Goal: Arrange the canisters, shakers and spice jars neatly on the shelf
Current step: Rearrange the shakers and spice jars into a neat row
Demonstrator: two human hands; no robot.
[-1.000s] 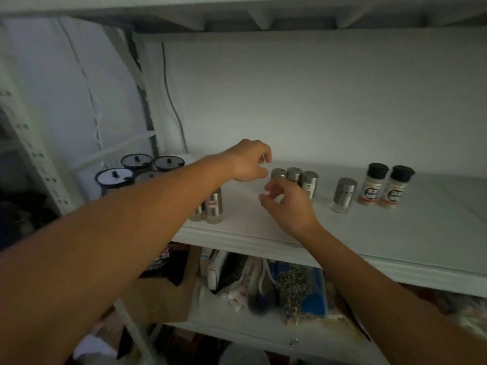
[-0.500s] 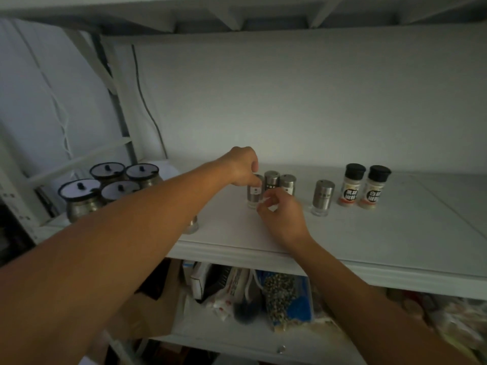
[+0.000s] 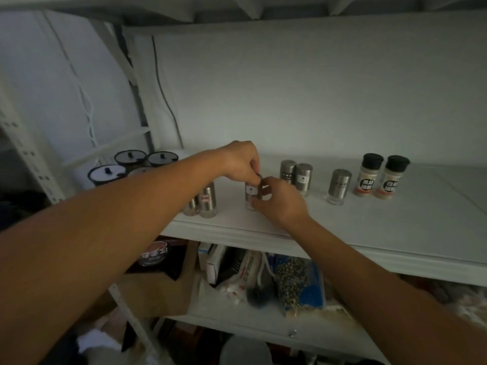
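Both arms are reaching forward over the white shelf (image 3: 342, 227), meeting at one steel shaker (image 3: 251, 192) standing upright near the shelf's front edge. The left hand (image 3: 241, 160) is coming down from above, knuckles up, its fingertips pinching the shaker's cap. The right hand (image 3: 279, 201) is curling around the shaker's right side and base, thumb and fingers cupping it, so both hands are gripping the same shaker.

Just left of it, two more steel shakers (image 3: 207, 201) are standing side by side, partly hidden behind the left forearm. Behind and right of the hands, a pair of shakers (image 3: 296, 175) is touching, then a single shaker (image 3: 338, 187) is standing apart. Farther right, two black-capped spice jars (image 3: 380, 176) are sitting next to each other. At the far left, dark-lidded canisters (image 3: 131, 164) are clustering, the forearm covering part of them. The lower shelf is holding cluttered bags and boxes (image 3: 263, 275).
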